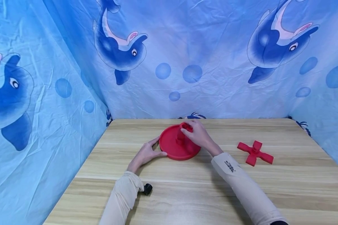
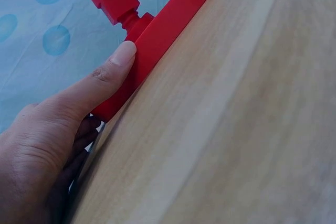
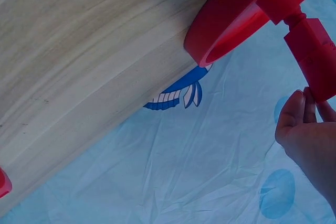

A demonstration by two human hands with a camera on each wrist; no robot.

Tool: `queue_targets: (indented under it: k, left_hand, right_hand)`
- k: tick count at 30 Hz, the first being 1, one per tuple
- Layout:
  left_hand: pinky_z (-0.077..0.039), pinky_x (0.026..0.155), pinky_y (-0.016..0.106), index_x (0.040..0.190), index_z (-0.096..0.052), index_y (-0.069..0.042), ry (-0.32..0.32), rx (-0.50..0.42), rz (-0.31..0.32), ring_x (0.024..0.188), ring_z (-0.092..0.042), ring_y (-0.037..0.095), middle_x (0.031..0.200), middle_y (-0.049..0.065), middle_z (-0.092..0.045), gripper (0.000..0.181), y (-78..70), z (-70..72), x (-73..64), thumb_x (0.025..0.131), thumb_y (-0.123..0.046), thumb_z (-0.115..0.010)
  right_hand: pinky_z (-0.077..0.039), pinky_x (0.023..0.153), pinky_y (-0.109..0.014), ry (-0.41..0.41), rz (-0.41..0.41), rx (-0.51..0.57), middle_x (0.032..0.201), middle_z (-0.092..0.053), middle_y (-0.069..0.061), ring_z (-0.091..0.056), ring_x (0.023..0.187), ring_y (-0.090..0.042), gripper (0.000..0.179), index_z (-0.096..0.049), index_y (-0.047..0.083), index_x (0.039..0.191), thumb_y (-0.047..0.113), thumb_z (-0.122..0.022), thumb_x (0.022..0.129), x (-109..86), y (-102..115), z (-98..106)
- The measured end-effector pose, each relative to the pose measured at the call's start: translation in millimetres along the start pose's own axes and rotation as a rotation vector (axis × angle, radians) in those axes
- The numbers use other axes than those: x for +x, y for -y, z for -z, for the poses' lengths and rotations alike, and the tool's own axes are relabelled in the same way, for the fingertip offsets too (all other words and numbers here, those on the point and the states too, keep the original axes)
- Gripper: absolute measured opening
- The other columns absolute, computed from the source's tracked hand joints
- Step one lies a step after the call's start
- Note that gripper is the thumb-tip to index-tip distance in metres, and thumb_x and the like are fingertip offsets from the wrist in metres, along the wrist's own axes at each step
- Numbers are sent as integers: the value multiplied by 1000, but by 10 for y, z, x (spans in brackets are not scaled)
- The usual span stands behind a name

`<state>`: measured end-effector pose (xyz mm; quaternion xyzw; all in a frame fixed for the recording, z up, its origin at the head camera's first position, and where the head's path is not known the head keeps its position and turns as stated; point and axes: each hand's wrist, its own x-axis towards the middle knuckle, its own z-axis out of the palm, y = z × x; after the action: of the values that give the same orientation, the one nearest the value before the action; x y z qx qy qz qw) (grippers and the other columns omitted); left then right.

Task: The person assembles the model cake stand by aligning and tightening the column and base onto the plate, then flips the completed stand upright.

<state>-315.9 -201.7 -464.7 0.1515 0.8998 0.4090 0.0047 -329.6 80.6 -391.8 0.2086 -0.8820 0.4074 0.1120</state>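
A round red tray-like base [image 1: 169, 144] with a raised rim lies on the wooden table. From its middle rises a red post, with a narrow threaded neck between a low socket and a thicker flat-sided upper part [image 2: 116, 3]. My left hand [image 1: 146, 153] holds the base at its left rim, thumb on the near side and fingers round the far side. Up at the top of the post, my right hand [image 1: 198, 134] pinches its end between thumb and fingers. In the right wrist view those fingertips meet the end of the post [image 3: 315, 59].
A red cross-shaped piece [image 1: 254, 153] with a small raised hub lies to the right on the table [image 1: 186, 193]. Blue dolphin-print cloth [image 1: 214, 93] hangs behind the table and along both sides. A small black device [image 1: 147, 189] sits at the left sleeve.
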Motion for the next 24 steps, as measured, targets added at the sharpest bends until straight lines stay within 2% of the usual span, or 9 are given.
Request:
queue_targets:
  k: [10,16,24]
  left_hand:
    - [-39,115,52,160,-42,-15,7,-3,-7,144,-42,30,159,10,-44,99,-1,-2,2,80,-51,-88]
    - [-37,116,52,160,-41,-16,9,-2,2,146,-40,30,159,9,-44,100,-15,2,5,79,-50,-89]
    - [-38,115,53,160,-41,-14,10,-5,2,144,-41,31,159,11,-45,99,-12,7,-8,80,-48,-89]
  right_hand:
    - [-61,80,-40,6,-13,-55,119,-60,-13,-55,112,-28,51,-64,4,141,25,-77,96,70,67,-20]
    - [-61,79,-39,0,-31,-89,118,-60,-13,-54,111,-28,50,-66,4,139,23,-79,95,73,114,-3]
    - [-60,78,-38,4,-13,-93,118,-60,-13,-54,110,-28,51,-66,2,139,24,-80,94,81,139,-35]
